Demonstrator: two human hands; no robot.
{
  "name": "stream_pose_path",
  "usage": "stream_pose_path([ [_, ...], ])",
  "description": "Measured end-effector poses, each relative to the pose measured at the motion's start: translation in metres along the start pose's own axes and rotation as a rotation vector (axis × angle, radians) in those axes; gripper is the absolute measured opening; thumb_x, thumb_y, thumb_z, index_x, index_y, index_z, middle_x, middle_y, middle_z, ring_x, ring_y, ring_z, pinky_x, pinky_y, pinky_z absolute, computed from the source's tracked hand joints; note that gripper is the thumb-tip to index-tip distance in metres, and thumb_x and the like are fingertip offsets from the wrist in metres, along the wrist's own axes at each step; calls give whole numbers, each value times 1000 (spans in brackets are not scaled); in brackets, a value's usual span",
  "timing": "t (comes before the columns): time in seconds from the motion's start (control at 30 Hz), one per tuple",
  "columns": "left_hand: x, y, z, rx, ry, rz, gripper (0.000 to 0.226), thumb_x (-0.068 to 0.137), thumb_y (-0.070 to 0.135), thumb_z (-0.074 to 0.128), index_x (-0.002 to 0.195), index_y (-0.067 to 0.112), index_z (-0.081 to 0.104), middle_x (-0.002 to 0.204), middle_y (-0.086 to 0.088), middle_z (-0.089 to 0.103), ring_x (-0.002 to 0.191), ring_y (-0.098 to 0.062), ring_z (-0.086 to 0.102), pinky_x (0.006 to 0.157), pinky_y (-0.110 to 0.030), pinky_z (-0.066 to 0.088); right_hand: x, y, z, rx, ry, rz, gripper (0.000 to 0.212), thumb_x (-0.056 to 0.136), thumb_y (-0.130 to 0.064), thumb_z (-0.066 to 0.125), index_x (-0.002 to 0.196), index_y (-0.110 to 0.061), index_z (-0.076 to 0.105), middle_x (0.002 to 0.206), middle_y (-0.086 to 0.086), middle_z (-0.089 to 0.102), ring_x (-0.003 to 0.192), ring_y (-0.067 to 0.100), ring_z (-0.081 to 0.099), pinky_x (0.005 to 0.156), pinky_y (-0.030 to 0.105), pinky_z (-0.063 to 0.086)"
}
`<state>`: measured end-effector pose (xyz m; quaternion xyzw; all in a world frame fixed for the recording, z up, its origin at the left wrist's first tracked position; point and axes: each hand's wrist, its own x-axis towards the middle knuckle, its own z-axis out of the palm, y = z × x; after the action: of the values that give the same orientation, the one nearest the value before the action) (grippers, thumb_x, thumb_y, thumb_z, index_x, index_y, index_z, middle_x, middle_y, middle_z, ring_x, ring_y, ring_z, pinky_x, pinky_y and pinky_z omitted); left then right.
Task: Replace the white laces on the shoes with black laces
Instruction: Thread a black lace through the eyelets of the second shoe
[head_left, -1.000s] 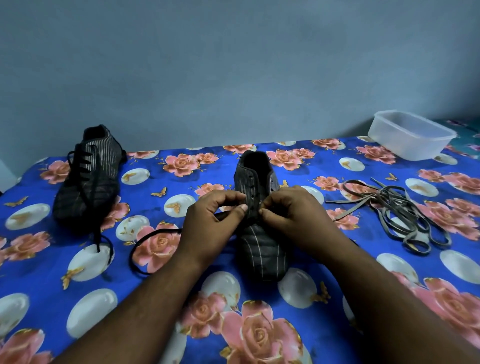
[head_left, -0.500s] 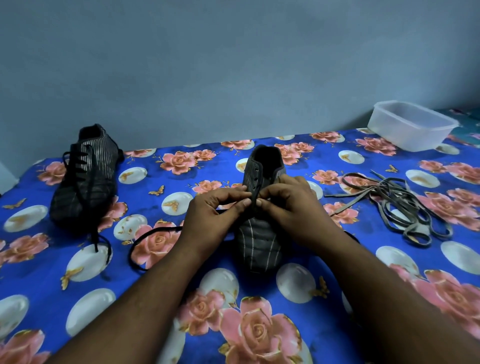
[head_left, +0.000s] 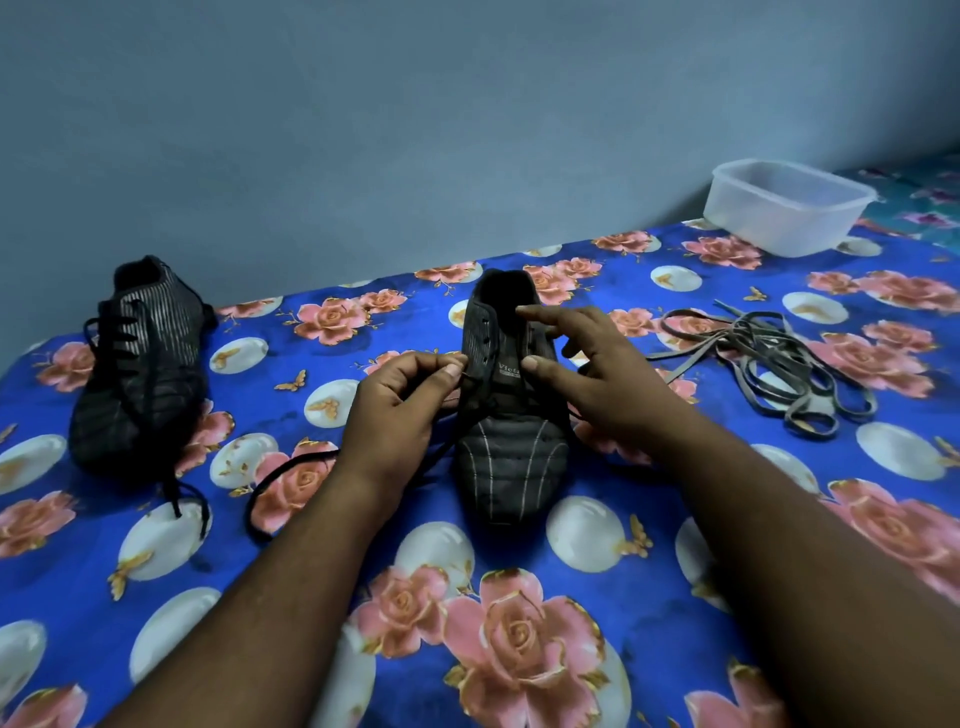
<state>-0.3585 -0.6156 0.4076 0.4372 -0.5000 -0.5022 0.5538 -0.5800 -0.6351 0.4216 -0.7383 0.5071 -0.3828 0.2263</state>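
Left hand (head_left: 400, 400) has its grip pinched on the thin black lace (head_left: 291, 467), thumb and forefinger nipping the end right at the left eyelet row, while the right hand (head_left: 592, 379) is spread loose with fingers fanned over the tongue, touching the shoe but holding nothing. The dark grey striped shoe being laced (head_left: 506, 410) sits dead centre, toe pointing at the person, probably so both eyelet rows are equally easy to reach. Looks like only the bottom crossing is threaded so far, with most eyelets empty. The rest of the lace trails off left in a loop on the blue floral cloth (head_left: 675, 597) covering the counter. The other dark striped shoe (head_left: 135, 364) is parked well off to the left, already done up in black. The pile of removed grey-white flat laces (head_left: 769, 369) is out of the way on the right, near a clear plastic tub (head_left: 789, 213) by the wall. There's plenty of open cloth around the shoe; the loose loop could snag under the left wrist.
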Motion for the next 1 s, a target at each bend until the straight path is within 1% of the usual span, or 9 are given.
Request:
stream_pose_path([
  [0.2, 2, 3, 0, -131, 83, -75, 11, 101, 9, 54, 99, 7, 65, 105, -10, 77, 96, -21, 74, 79, -27, 59, 1, 3, 1, 57, -2, 13, 50, 93, -39, 70, 138, -49, 51, 118, -4, 49, 105, 8, 52, 92, 33, 50],
  [0.37, 0, -2, -1, 38, -22, 36, 27, 85, 27, 74, 106, 10, 71, 110, -11, 75, 105, -22, 70, 94, -31, 54, 1, 5, 2, 62, -1, -9, 48, 93, -36, 71, 136, -49, 54, 108, -10, 48, 97, -1, 49, 85, 15, 40],
  [0.43, 0, -3, 0, 254, -18, 175, 14, 86, 17, 76, 99, 12, 74, 108, -4, 75, 106, -14, 69, 96, -21, 49, 1, 5, 2, 56, -10, -33, 45, 93, -35, 71, 134, -47, 57, 103, -10, 47, 92, 1, 49, 82, 13, 40],
  [0.5, 2, -6, -3, 270, -9, 181, 9, 89, 9, 74, 97, 13, 76, 107, -2, 75, 105, -14, 69, 95, -26, 52, 2, 5, 2, 54, -34, -50, 41, 93, -34, 71, 132, -45, 60, 101, -6, 49, 87, 5, 49, 81, 15, 41],
  [0.63, 2, 3, -7, 36, 113, -56, 3, 93, 21, 71, 94, 21, 73, 95, -9, 74, 88, -21, 69, 54, -24, 52, 2, 8, 1, 64, -64, -65, 39, 94, -35, 70, 131, -43, 60, 99, -2, 51, 90, 12, 51, 85, 25, 45],
  [0.7, 6, 9, -15, -21, 281, -108, 6, 94, 28, 69, 88, 26, 69, 89, -4, 72, 82, -21, 70, 49, -25, 48, 2, 10, 1, 92, -70, -61, 38, 93, -38, 69, 130, -45, 60, 96, -6, 49, 89, 11, 52, 85, 26, 46],
  [0.83, 12, 10, -25, -47, 519, -38, 10, 96, 29, 68, 101, 21, 64, 98, -6, 65, 82, -16, 68, 69, -39, 53, 4, 12, 1, 105, -82, -59, 38, 93, -41, 68, 128, -49, 59, 98, -3, 50, 89, 13, 54, 81, 27, 48],
  [0.93, 8, 3, -20, 464, 461, 145, 62, 91, 34, 73, 145, 18, 46, 141, -3, 51, 125, -17, 53, 111, -46, 40, 5, 13, 3, 98, -82, -72, 39, 91, -42, 67, 129, -48, 59, 96, -3, 49, 88, 10, 53, 79, 18, 43],
  [1.0, 4, 0, -13, 795, 390, 284, 80, 88, 46, 74, 154, 23, 36, 157, -4, 39, 146, -24, 30, 121, -42, 21, 6, 14, 3, 93, -81, -75, 39, 91, -43, 67, 129, -48, 58, 95, -4, 49, 89, 8, 52, 79, 14, 41],
])
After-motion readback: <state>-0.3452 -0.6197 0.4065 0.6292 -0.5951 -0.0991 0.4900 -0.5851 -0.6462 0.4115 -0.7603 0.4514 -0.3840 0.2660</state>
